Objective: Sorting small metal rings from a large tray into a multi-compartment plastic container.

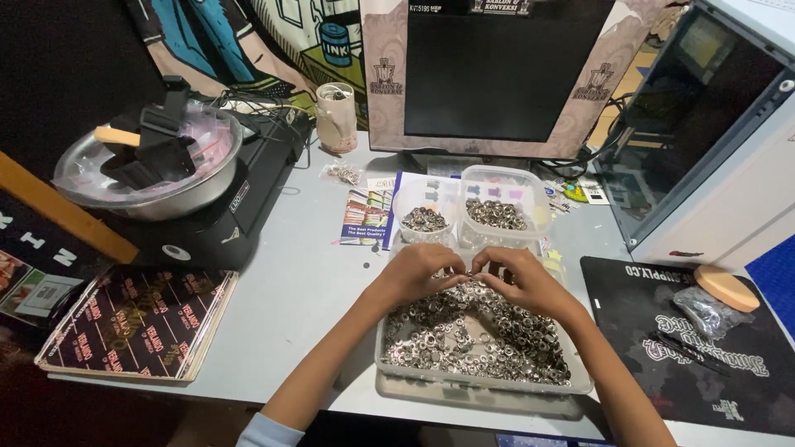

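1. Your left hand (416, 271) and right hand (520, 277) meet fingertip to fingertip over the far edge of the clear tray (580, 382), which lies on the worktop (306, 290) at 6 o'clock.
2. The grip of each hand is curled nearly closed. What the fingertips pinch is too small to make out, and you cannot tell whether either grip has hold of anything.
3. The tray holds a heap of small silver metal rings (472, 339). Your hands hide its far part, and a bare patch shows in the middle.
4. At 12 o'clock from the hands stand two clear tubs: the round tub (424, 217) and the rectangular tub (497, 207), each holding more rings. They sit side by side.
5. At 10 o'clock, a steel bowl (149, 170) rests on a black machine (240, 203). The dark contents are hard to identify.
6. At 3 o'clock, a black mat (662, 331) carries a tan disc (726, 287) and a crumpled clear bag (701, 310). The frame cuts off the mat's near edge.
7. The monitor (497, 74) at 12 o'clock is cut off at the top.
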